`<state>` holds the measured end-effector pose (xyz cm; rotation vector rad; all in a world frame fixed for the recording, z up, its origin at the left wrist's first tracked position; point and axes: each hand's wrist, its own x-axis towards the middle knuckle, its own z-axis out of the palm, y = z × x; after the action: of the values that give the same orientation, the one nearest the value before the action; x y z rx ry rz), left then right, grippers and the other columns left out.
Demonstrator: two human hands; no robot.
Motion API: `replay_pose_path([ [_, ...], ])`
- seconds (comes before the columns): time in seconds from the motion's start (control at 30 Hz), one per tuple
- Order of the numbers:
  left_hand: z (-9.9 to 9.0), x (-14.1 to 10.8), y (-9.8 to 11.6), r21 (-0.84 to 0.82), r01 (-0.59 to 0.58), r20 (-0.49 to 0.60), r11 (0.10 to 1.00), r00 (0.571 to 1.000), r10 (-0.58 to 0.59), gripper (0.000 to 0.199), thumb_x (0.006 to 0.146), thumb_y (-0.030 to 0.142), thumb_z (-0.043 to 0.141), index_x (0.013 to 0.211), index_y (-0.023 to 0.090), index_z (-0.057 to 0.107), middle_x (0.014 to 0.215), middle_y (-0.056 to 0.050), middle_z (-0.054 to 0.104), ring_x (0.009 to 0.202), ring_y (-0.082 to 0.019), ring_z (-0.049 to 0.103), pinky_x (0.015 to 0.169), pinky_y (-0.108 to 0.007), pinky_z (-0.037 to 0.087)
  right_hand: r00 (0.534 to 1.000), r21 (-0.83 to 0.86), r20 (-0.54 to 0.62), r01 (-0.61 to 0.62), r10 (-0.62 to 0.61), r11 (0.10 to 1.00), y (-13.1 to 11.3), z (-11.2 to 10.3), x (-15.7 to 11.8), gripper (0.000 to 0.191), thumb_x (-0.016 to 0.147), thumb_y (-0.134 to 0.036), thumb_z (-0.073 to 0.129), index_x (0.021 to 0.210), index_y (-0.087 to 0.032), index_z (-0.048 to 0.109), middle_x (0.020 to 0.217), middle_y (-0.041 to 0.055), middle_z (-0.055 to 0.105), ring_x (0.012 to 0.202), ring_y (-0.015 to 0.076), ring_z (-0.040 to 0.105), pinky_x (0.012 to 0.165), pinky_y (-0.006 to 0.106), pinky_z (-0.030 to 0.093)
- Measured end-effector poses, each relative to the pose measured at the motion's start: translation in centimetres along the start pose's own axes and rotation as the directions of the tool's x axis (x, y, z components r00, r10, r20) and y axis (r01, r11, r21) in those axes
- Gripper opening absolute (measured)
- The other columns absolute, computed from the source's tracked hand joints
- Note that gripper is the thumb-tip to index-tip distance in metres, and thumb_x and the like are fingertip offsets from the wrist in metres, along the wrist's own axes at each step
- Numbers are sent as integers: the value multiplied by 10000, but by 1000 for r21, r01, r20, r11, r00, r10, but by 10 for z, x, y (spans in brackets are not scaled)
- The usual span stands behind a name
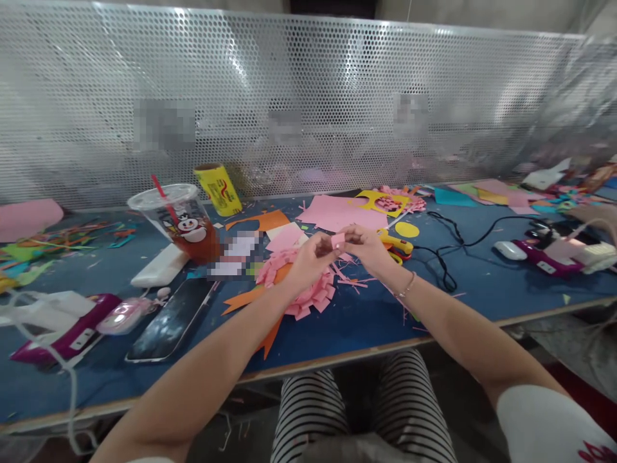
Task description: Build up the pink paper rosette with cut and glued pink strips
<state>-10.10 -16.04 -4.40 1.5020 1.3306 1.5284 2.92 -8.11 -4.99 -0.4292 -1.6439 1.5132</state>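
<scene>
Pink paper [339,240] between outstretched hands [311,258] [370,247]

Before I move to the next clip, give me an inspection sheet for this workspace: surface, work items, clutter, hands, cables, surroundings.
Surface: blue tabletop, strewn with cut paper.
Work items: small pink paper piece held up; pink paper rosette with orange tails lying below.
Clutter: drink cup with red straw, phone, yellow canister.
Hands: left hand and right hand meet at the small pink paper piece, both pinching.
Cables: black cable right of the hands; white cable drops over the front edge, left.
Surroundings: perforated metal screen behind the tabletop.
</scene>
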Motion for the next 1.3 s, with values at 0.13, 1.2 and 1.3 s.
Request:
replay_pose_path([
  [0.13,-1,1,4,-136,76,-29,988,996,-80,233,658,275,671,723,160,478,681,30,529,667,-108,576,702,-303,502,997,-115,-42,60,-66,992,-7,-12,6,286,588,-332,706,815,-201,592,786,2,623,688,111,558,666,268,458],
  [1.2,-12,10,-3,-158,179,-121,971,972,-199,189,641,282,677,693,157,546,636,29,515,558,-63,501,544,-205,417,936,-934,-335,-316,106,-167,-15,-141,23,313,780,-173,416,967,-51,636,939,214,654,822,246,618,634,291,386],
  [1.3,-13,9,-3,-149,186,-115,971,972,-204,185,641,282,678,694,155,553,642,30,514,559,-61,495,543,-204,412,941,-962,-259,-232,218,-142,-12,-138,23,293,806,-243,427,928,-101,652,909,166,668,787,220,617,623,276,390],
])
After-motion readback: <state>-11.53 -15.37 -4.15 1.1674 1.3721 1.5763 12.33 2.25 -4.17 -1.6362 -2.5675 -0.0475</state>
